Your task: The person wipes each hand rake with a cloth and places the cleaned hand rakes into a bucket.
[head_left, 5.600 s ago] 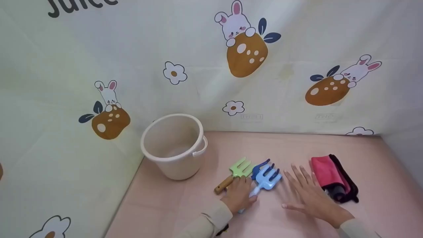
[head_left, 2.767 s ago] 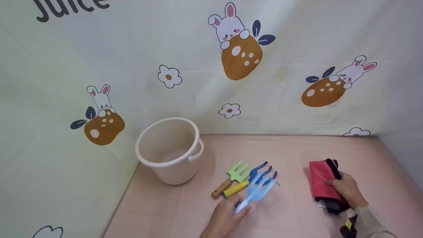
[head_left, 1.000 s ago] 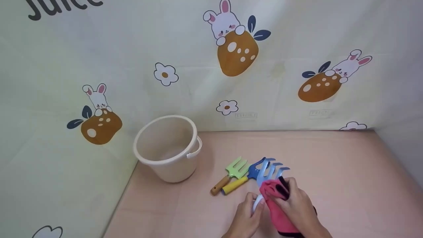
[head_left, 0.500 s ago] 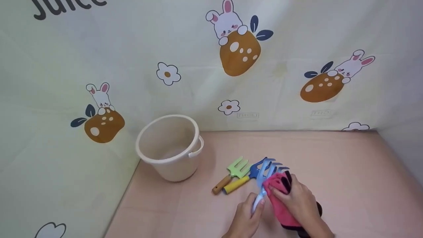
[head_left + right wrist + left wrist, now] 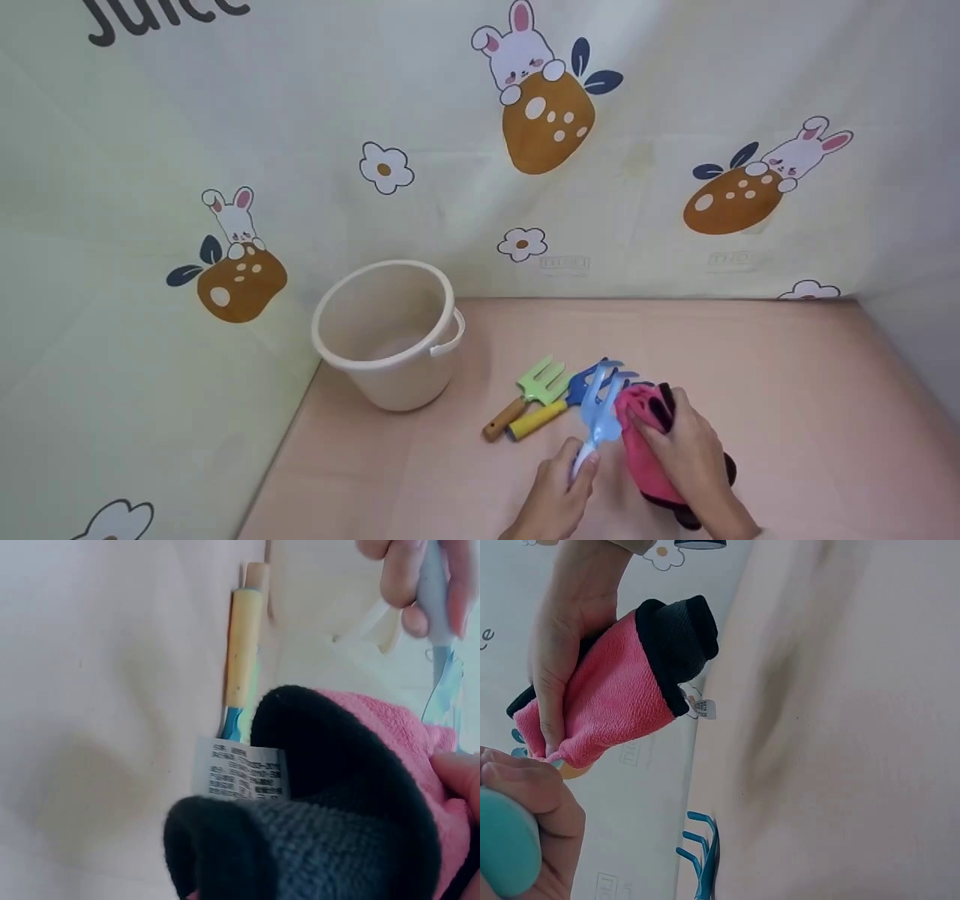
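My left hand (image 5: pixel 553 491) grips the pale handle of a light blue hand fork (image 5: pixel 600 420), tines pointing away from me. Bunched in my right hand (image 5: pixel 696 457) is a pink cloth (image 5: pixel 643 459) with black edging, its top against the right side of the fork's head. In the left wrist view the cloth (image 5: pixel 615 694) hangs from the right fingers, above the fork's rounded handle end (image 5: pixel 506 840). A printed tag (image 5: pixel 240 771) sticks out of the cloth in the right wrist view. Part of the fork's tines is hidden behind the cloth.
Left of the held fork lie a green hand fork (image 5: pixel 541 384) with a wooden handle and a dark blue rake (image 5: pixel 579 388) with a yellow handle. A cream bucket (image 5: pixel 409 384) stands at the back left, near the printed wall sheet (image 5: pixel 450 210).
The left hand lifted the light blue fork; the right hand fetched the folded cloth from the right side. Over the last second the cloth slid from the fork's neck along the right of its head.
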Demonstrator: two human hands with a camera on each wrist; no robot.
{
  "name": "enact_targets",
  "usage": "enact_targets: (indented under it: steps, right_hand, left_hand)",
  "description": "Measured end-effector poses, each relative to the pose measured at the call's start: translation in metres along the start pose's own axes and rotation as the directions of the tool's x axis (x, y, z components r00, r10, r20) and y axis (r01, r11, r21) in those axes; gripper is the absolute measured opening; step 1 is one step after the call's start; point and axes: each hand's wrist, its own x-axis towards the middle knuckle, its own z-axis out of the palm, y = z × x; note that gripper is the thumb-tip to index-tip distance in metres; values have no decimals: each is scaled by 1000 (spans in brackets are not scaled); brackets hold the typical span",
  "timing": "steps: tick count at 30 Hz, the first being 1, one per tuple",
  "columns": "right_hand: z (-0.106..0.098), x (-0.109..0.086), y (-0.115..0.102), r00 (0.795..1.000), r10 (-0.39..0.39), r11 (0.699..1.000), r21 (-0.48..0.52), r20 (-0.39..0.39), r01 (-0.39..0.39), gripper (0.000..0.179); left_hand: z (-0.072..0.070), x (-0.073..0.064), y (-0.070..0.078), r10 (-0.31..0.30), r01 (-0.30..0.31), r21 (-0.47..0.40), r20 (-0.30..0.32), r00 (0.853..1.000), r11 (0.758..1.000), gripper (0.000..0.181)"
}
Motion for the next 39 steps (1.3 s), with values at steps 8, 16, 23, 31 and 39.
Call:
enact_targets:
  steps: [8,16,23,31,39]
  right_hand:
    - [10,9,8,985,-114,993,-36,-132,111,33]
    - [28,17,17,868,-392,917,-207,-305,342,29]
    - [31,26,19,804,-529,836,-329,-273,438,32]
    - [23,34,21,694,-671,722,-444,-261,531,20]
    - [13,35,21,717,-638,751,-433,-280,499,34]
  left_hand:
    - [2,1,-1,-106,107,-42,9,994,993,20]
    - [5,1,-3,-136,136,-86,12,991,987,21]
    - [2,4,-1,-162,162,-70,2,987,984,23]
    - [1,5,-3,-75,74,-46,-11,997,996,27]
    - [2,9,2,-91,91,-27,-6,996,996,27]
